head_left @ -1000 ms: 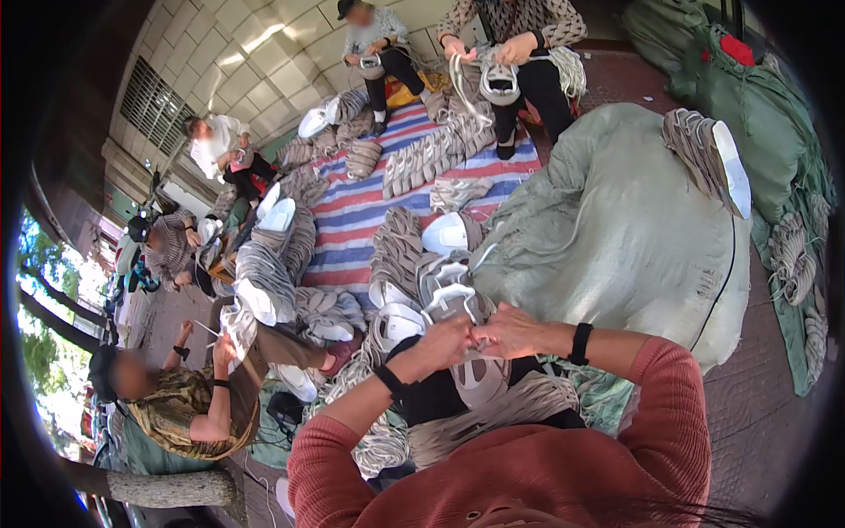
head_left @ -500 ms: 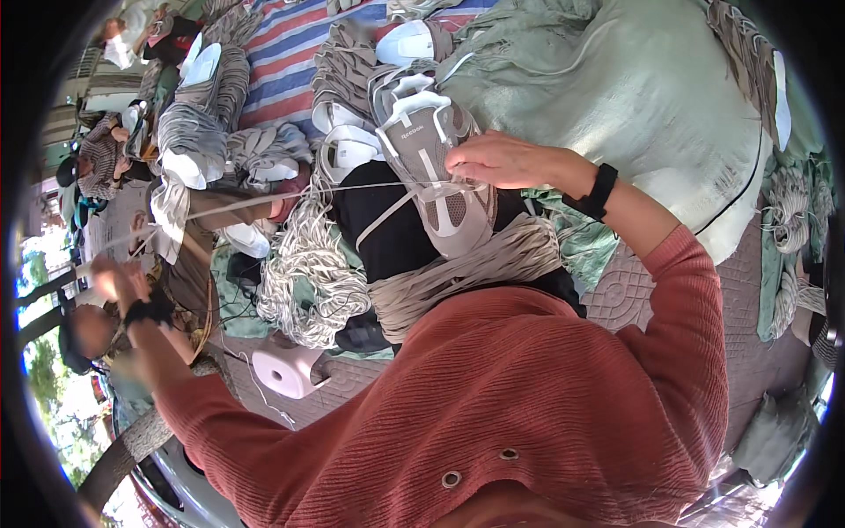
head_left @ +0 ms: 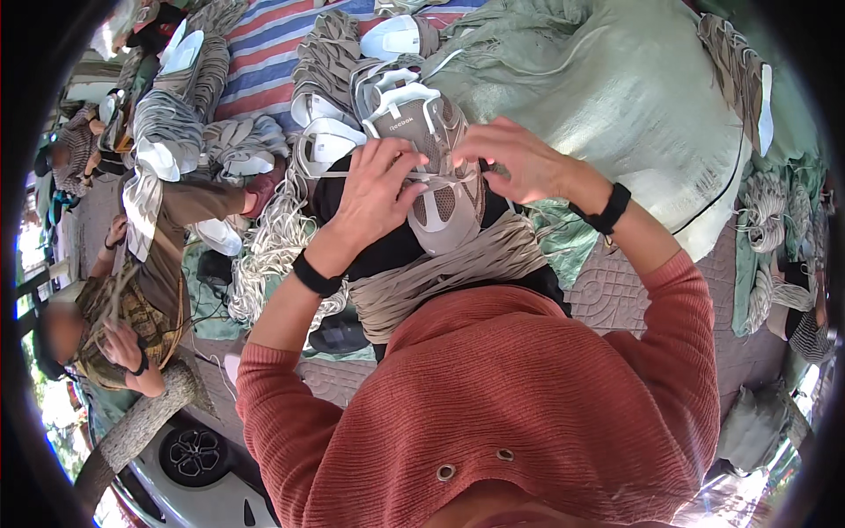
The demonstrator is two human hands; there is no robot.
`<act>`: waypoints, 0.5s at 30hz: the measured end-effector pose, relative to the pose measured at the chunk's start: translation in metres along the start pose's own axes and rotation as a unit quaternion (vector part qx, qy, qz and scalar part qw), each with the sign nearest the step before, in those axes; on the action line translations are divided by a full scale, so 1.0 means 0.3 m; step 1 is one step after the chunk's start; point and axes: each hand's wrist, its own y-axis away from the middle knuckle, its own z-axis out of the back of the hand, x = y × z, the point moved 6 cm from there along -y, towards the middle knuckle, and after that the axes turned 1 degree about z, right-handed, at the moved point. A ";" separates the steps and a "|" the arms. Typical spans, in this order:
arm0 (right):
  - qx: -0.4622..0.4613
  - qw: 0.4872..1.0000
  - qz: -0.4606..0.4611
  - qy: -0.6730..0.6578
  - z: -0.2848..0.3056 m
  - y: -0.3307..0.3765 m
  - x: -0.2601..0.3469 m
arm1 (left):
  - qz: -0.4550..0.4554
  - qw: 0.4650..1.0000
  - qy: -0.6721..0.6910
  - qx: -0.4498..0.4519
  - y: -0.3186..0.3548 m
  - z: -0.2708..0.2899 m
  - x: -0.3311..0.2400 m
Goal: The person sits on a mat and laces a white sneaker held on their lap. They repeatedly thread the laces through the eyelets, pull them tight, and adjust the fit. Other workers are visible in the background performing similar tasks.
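Note:
A taupe shoe upper (head_left: 444, 220) with mesh panels and white lining lies on my dark-trousered lap, toe toward me. A pale flat shoelace (head_left: 433, 179) crosses its lower eyelets. From the left, my left hand (head_left: 377, 189) is closed, thumb and fingertips pinching the shoelace. My right hand (head_left: 518, 165) curls over the right edge of the upper, fingertips on the eyelet row; what lies under them is partly hidden. Between my hands and my body, a thick bundle of beige shoelaces (head_left: 449, 280) rests across my lap.
Loose white laces (head_left: 264, 255) are heaped at my left. Stacked shoe uppers (head_left: 324, 62) stand ahead on a striped sheet (head_left: 260, 57). A large pale green sack (head_left: 616, 97) bulges at the right. A co-worker (head_left: 123, 334) sits at the left, near a tree trunk (head_left: 145, 422) and a parked car (head_left: 189, 480).
My left hand has come back from far left to the upper, and the stretched lace no longer spans leftward. My right hand stays at the upper, its fingers now more curled.

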 end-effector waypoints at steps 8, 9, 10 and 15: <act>-0.096 0.954 -0.189 -0.212 -0.112 0.025 -0.088 | -0.026 0.999 0.027 -0.003 -0.026 -0.043 0.039; -0.104 0.899 -0.270 -0.328 -0.132 0.041 -0.117 | -0.010 0.999 0.044 -0.017 -0.027 -0.038 0.044; -0.101 0.824 -0.342 -0.440 -0.162 0.057 -0.131 | 0.005 0.998 0.061 -0.032 -0.026 -0.031 0.045; -0.120 0.523 -0.417 -0.734 -0.221 0.070 -0.091 | 0.002 0.998 0.058 -0.024 -0.013 -0.058 -0.012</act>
